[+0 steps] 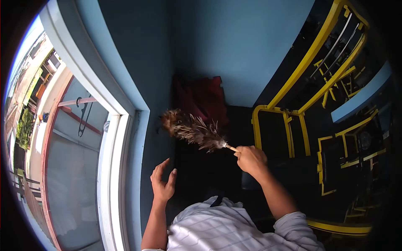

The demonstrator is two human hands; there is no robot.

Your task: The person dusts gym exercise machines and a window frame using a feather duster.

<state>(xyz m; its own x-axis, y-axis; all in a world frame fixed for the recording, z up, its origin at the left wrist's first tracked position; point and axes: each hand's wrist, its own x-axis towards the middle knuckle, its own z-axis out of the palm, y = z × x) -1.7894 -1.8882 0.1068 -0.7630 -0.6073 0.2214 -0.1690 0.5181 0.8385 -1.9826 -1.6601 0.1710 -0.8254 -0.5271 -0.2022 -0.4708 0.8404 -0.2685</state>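
Observation:
A brown feather duster (194, 131) stretches leftward across the middle of the view, its feathers in front of a dark red cloth (201, 98) low in the corner. My right hand (252, 161) is closed round its short wooden handle. Lower left, near the blue wall below the window, my left hand (163, 180) holds nothing, with thumb and fingers apart. The feather tips come close to the wall on the left; whether they touch it I cannot tell.
A white window frame (111, 167) with a blue sill edge runs down the left, with a street outside. Yellow metal frames (289, 119) of gym-like equipment fill the right side. A blue wall (238, 46) stands ahead, and the floor is very dark.

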